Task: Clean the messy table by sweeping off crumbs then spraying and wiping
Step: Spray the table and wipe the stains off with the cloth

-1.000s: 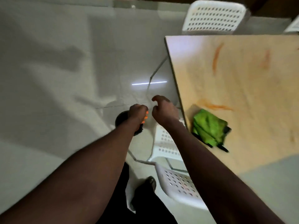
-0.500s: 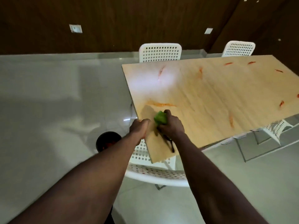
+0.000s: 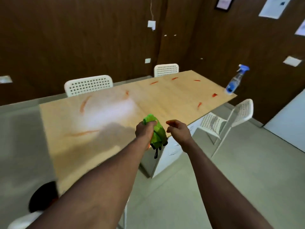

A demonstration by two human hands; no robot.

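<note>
A person's left hand [image 3: 144,132] gripped a bunched green cloth [image 3: 157,129], fingers curled tight round its upper part, above the near long edge of a pale wooden counter [image 3: 165,100]. A black strip [image 3: 156,153] hung from the bottom of the cloth, past the edge. The right hand [image 3: 179,131] hovered just beside the cloth, apart from it, holding nothing, its fingers loosely curled and the thumb and forefinger parted.

Orange streaks [image 3: 83,104] and smaller red-orange smears [image 3: 214,95] marked the counter from end to end. A clear spray bottle [image 3: 235,81] with a blue trigger head and blue liquid stood at the far right corner, well apart from both hands.

Two white perforated chairs [image 3: 89,85] stood along the far side against a dark wood-panelled wall [image 3: 82,38], and a third [image 3: 237,113] was at the near side towards the right end. A round black bin [image 3: 42,195] sat on the pale floor [image 3: 181,187] by the counter's near left corner, partly hidden by the left forearm. The view was blurred.
</note>
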